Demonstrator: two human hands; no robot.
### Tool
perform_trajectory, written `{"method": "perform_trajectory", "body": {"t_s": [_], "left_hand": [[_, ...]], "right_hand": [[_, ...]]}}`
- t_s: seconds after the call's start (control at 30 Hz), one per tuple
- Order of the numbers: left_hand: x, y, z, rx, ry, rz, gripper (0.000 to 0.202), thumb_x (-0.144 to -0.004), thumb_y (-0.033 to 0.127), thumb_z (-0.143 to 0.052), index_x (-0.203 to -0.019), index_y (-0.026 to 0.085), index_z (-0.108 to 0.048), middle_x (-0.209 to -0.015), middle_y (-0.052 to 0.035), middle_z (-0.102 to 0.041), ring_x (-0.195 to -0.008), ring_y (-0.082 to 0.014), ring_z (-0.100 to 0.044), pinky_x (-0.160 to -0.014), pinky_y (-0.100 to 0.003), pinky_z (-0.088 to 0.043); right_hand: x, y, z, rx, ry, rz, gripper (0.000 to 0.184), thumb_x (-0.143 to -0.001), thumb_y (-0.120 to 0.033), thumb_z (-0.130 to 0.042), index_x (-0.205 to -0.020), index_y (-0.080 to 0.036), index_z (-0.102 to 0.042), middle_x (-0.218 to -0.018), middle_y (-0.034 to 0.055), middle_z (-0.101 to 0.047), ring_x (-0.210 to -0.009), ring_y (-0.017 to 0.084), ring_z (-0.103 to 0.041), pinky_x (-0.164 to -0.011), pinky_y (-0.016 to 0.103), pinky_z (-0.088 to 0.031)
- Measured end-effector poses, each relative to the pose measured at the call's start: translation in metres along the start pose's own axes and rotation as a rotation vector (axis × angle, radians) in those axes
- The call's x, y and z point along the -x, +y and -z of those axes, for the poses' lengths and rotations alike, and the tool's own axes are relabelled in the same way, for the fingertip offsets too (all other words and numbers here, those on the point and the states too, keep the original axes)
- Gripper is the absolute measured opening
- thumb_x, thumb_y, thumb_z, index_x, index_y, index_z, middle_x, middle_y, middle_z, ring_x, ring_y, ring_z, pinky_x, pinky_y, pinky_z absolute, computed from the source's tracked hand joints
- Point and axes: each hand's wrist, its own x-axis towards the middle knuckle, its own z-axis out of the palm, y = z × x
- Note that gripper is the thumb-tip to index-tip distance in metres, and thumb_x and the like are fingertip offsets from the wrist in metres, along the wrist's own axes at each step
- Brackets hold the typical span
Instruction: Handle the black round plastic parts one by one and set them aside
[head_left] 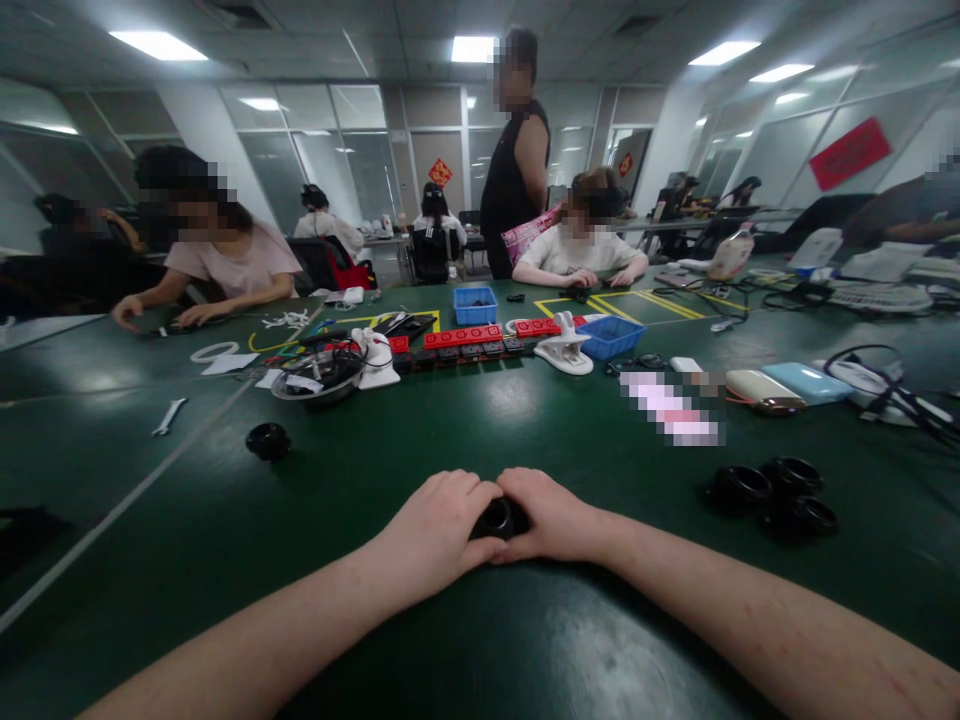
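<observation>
My left hand [439,525] and right hand [551,515] are both bare: no gloves, rings or watch on either. My forearms are uncovered all the way down to the lower edge of the view, so no sleeve shows anywhere. Along the right forearm I see a scatter of small marks and faint scratches near the elbow end.

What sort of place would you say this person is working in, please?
Probably an assembly workshop: a long green worktable shared by seated workers, a row of red power strips, and blue parts bins.
</observation>
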Motion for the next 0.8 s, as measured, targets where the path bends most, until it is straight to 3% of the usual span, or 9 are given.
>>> {"method": "perform_trajectory", "body": {"t_s": [0.13, 0.23, 0.37, 0.47, 0.6, 0.8], "left_hand": [[0.001, -0.001, -0.001, 0.021, 0.078, -0.016, 0.047, -0.070, 0.035, -0.068, -0.110, 0.018, -0.050, -0.111, -0.0075, -0.053, -0.102, -0.0252, -0.047, -0.089, -0.041, -0.038], [0.001, -0.002, 0.007, 0.081, 0.044, -0.105, 0.051, -0.073, 0.030, -0.065, -0.120, 0.023, -0.045, -0.123, -0.0061, -0.047, -0.113, -0.0245, -0.041, -0.095, -0.042, -0.033], [0.000, -0.005, 0.014, 0.158, -0.054, -0.207, 0.037, -0.081, 0.012, -0.054, -0.116, 0.024, -0.050, -0.116, -0.0024, -0.054, -0.107, -0.0177, -0.046, -0.093, -0.033, -0.037], [-0.001, -0.006, 0.012, 0.185, -0.062, -0.194, 0.034, -0.080, 0.012, -0.057, -0.112, 0.022, -0.054, -0.109, -0.0018, -0.058, -0.101, -0.0161, -0.050, -0.088, -0.029, -0.039], [-0.002, -0.002, 0.008, 0.098, -0.016, -0.105, 0.029, -0.078, 0.018, -0.061, -0.106, 0.021, -0.057, -0.099, -0.0020, -0.060, -0.093, -0.0180, -0.052, -0.083, -0.033, -0.041], [-0.004, 0.007, -0.005, -0.111, 0.119, 0.049, 0.020, -0.075, 0.029, -0.064, -0.089, 0.015, -0.059, -0.083, -0.0033, -0.059, -0.079, -0.0208, -0.052, -0.073, -0.036, -0.042]], "right_hand": [[0.002, 0.001, -0.003, -0.021, 0.027, 0.042, 0.063, -0.053, -0.054, -0.071, -0.099, -0.015, -0.055, -0.090, 0.0063, -0.055, -0.081, 0.020, -0.050, -0.073, 0.033, -0.039], [0.002, 0.006, 0.004, -0.092, -0.035, 0.089, 0.067, -0.055, -0.049, -0.072, -0.111, -0.019, -0.052, -0.100, 0.0061, -0.054, -0.090, 0.021, -0.049, -0.078, 0.034, -0.038], [0.000, 0.011, 0.011, -0.139, -0.120, 0.127, 0.047, -0.060, -0.040, -0.072, -0.100, -0.020, -0.060, -0.095, 0.0034, -0.054, -0.089, 0.019, -0.050, -0.079, 0.031, -0.039], [-0.001, 0.011, 0.010, -0.127, -0.112, 0.138, 0.043, -0.060, -0.038, -0.073, -0.097, -0.019, -0.061, -0.093, 0.0029, -0.055, -0.087, 0.018, -0.050, -0.079, 0.030, -0.039], [0.000, 0.006, 0.002, -0.054, -0.029, 0.075, 0.041, -0.058, -0.042, -0.072, -0.087, -0.016, -0.060, -0.083, 0.0020, -0.055, -0.077, 0.016, -0.051, -0.069, 0.028, -0.039], [0.001, -0.010, -0.013, 0.226, 0.110, -0.087, 0.033, -0.058, -0.041, -0.068, -0.075, -0.015, -0.056, -0.074, 0.0030, -0.056, -0.070, 0.017, -0.049, -0.064, 0.029, -0.036]]}}
